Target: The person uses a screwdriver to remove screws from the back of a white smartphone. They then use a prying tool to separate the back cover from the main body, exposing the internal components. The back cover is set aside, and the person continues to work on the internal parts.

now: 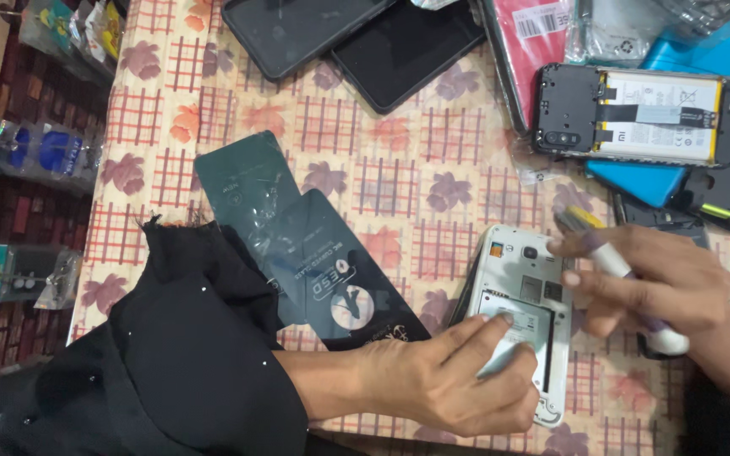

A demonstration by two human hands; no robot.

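I see the phone (521, 317) w/ back off: white plastic shell, smooth, slight sheen; battery (524, 331) matt grey. Table (399, 160) covered w/ smooth printed cloth, floral check. Sleeve (187, 355) matt black fabric. Dark packets (297, 245) glossy film. Pen (614, 266) glossy plastic.

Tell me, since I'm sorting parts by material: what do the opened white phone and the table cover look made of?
The opened white phone looks like a matte plastic shell: evenly white, moulded cut-outs. The table cover looks like printed cloth or vinyl, flat with a repeating flower and check pattern; which one is unclear.
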